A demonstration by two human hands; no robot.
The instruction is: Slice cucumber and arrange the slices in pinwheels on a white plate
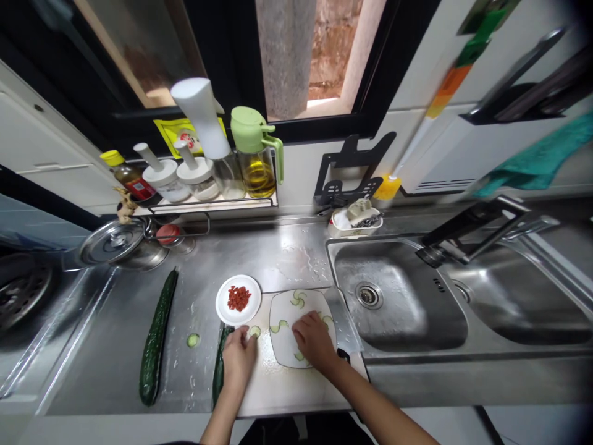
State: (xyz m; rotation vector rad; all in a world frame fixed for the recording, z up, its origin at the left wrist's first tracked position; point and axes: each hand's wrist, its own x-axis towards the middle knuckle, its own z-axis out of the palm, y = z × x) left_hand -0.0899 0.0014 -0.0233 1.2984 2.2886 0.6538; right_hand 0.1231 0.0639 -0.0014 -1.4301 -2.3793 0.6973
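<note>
My left hand (238, 359) is over the left side of the white cutting board (287, 395), its fingers bent in a pinch. A thin cucumber slice (254, 332) shows at its fingertips. Beneath that wrist, a cut cucumber (218, 371) lies along the board's left edge. My right hand (315, 339) reaches over a white square plate (283, 352), fingers bunched and pointing down; what they hold, if anything, is hidden. Curved cucumber slices (299, 299) sit in small groups around this plate. Behind my left hand is a round white plate (225, 309) with chopped red pieces (238, 298).
A whole cucumber (158, 340) and a cucumber slice (193, 340) lie on the steel counter at left. A knife (345, 330) rests along the board's right edge, beside the double sink (393, 296). Behind stands a rack (213, 207) with an oil bottle (256, 154) and seasoning jars.
</note>
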